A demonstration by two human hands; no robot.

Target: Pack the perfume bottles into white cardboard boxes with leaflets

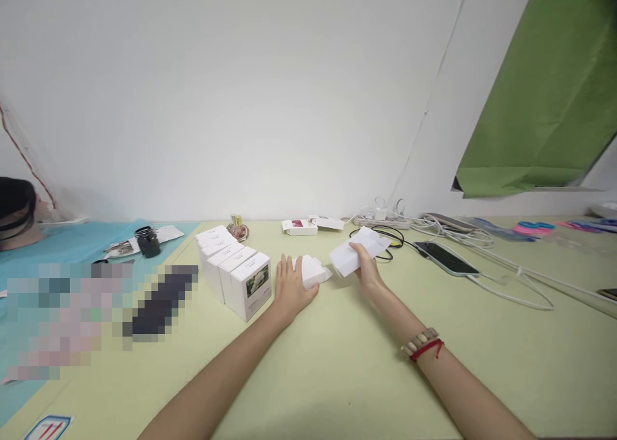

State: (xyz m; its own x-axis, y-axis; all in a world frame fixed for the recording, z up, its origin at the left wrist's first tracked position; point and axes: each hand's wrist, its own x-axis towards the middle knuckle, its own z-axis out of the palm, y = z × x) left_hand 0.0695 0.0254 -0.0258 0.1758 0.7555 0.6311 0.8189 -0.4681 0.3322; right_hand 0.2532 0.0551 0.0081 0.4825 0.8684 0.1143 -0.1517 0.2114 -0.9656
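Observation:
My left hand rests low over the table, its fingers bent round a small white carton whose end flaps stick out to the right. Held up off the table, a folded white piece of cardboard is gripped between the thumb and fingers of my right hand. Just left of my left hand stands a row of several white boxes; the nearest bears a picture of a white flower. Part of the carton is hidden behind my left fingers.
By the wall lie an opened white box and a small bottle. A phone, cables and a power strip occupy the right. A dark jar stands on blue cloth at left, near another person's head.

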